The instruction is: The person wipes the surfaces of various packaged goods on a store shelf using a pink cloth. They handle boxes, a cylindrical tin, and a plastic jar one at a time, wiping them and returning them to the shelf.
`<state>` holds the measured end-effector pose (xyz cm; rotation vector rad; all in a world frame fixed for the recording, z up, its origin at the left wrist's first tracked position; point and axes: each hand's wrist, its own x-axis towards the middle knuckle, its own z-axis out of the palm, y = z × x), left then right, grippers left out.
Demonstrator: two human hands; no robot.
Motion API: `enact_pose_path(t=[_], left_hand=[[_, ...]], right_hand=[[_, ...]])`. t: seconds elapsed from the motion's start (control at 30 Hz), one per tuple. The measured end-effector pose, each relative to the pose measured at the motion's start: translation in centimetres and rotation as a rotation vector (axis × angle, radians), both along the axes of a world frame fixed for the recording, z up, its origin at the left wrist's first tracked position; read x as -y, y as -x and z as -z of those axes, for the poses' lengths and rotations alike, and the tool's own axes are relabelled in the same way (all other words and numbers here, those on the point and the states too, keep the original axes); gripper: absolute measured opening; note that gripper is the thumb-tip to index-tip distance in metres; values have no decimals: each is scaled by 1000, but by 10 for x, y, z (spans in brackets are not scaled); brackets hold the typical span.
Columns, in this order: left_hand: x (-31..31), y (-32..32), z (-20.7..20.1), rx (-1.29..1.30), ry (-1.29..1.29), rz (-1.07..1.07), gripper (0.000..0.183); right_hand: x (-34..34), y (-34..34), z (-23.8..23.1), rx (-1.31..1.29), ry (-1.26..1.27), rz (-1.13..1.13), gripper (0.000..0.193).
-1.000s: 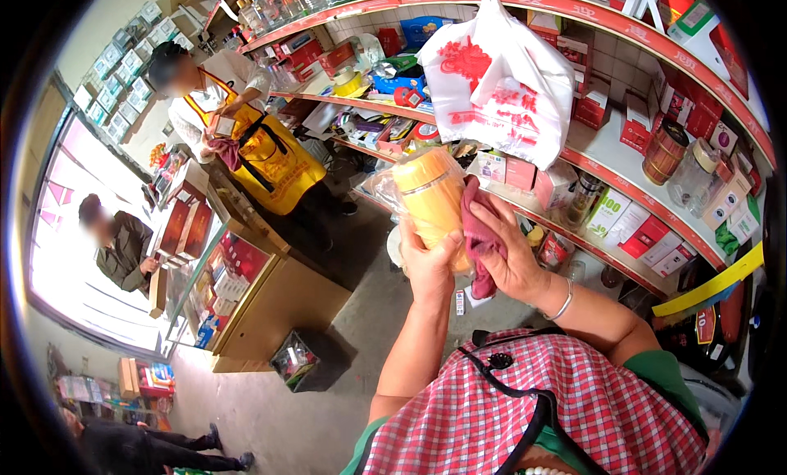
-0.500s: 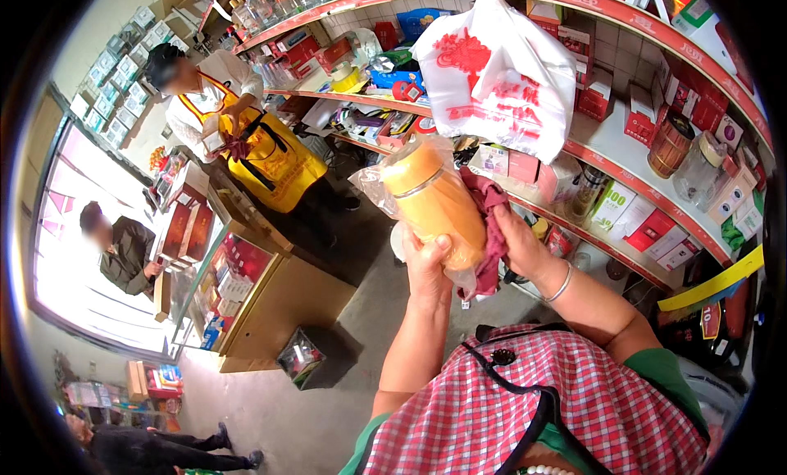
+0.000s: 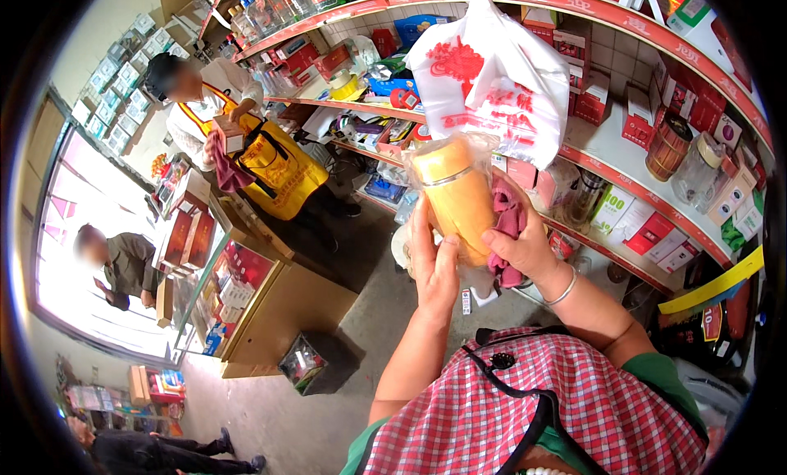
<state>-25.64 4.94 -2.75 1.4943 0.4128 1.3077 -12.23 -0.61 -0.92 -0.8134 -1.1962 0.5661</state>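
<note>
A yellow-orange thermos flask [image 3: 461, 206] with a silver band below its lid is wrapped in clear plastic. It tilts slightly, lid end up and away from me. My left hand [image 3: 434, 270] closes on its left side, thumb laid along the front. On the other side my right hand [image 3: 529, 241] grips the flask near its base, its thumb on the plastic. A dark red cloth [image 3: 508, 229] is bunched between my right palm and the flask. Part of the fingers of both hands is hidden behind the flask.
Beyond the flask hangs a white plastic bag [image 3: 492, 81] with red print, before red-edged shelves [image 3: 648, 204] of boxes and jars. To the left stand a glass-topped counter [image 3: 279, 311], a black bin [image 3: 303, 362] and a person in a yellow apron [image 3: 283, 168] holding a box and cloth.
The flask has turned a little more upright, and my right thumb now lies across its front. The person in the yellow apron has raised the box, with the cloth now hanging beside it.
</note>
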Motion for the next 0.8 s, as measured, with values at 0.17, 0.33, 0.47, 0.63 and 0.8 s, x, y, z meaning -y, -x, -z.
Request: enact_pose_path(t=[0.17, 0.33, 0.47, 0.63, 0.8], left_hand=[[8, -13, -13, 247, 216, 188, 91], [9, -13, -22, 243, 365, 294, 108], [15, -12, -25, 272, 499, 437, 98], [16, -14, -22, 263, 610, 459, 85], [24, -17, -17, 183, 485, 440, 88]], right_hand=[[7, -2, -6, 501, -118, 320, 61], [14, -9, -15, 715, -121, 434, 53], [0, -24, -19, 264, 55, 247, 36], [21, -32, -48, 790, -208, 532, 49], [5, -16, -61, 906, -152, 531, 48]])
